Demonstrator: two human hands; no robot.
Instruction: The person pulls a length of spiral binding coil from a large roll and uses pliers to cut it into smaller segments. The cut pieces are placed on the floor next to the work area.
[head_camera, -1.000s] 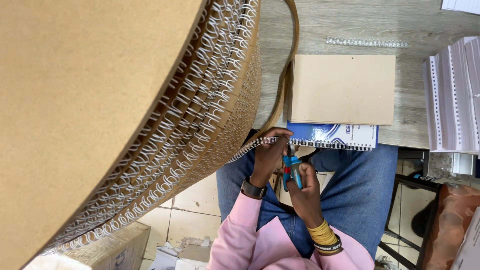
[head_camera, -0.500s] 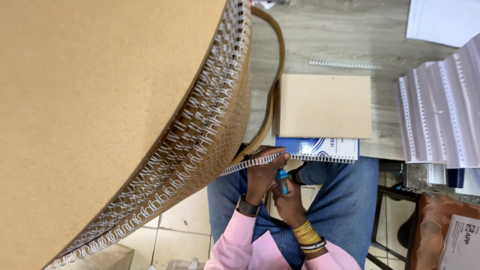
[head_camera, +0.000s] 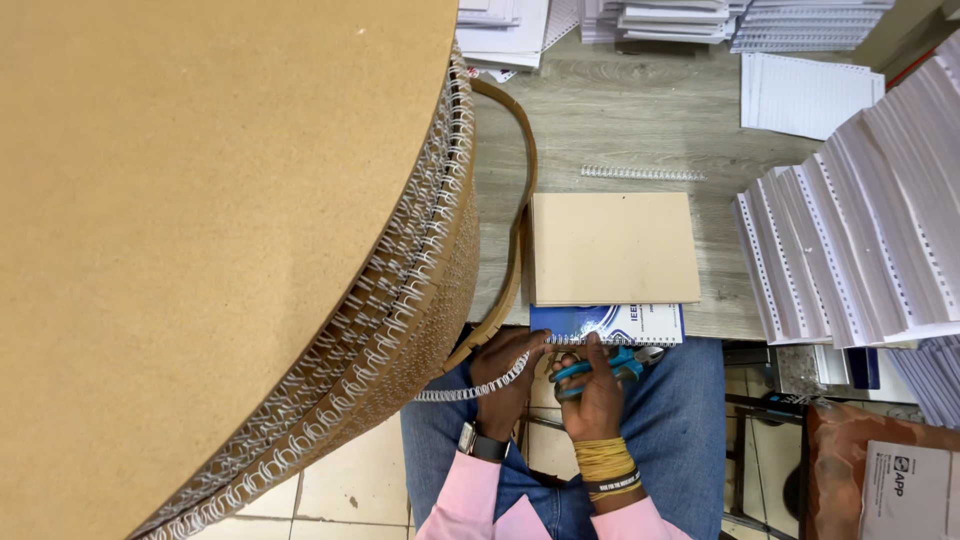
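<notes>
Wooden desk (head_camera: 640, 120) now wider, paper stacks (head_camera: 860, 250)

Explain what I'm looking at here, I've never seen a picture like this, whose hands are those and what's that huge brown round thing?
This is one picture from a camera worn on a person's head, looking down at their lap and a wooden table. The huge brown thing is a large cardboard spool wound with white binding wire. A strand of that wire runs to the left hand, which holds it against a blue-covered notebook at the table edge. The right hand has a grip on a blue-handled cutting tool. On the table lie a tan board, a short cut wire piece and stacks of punched white paper.
</notes>
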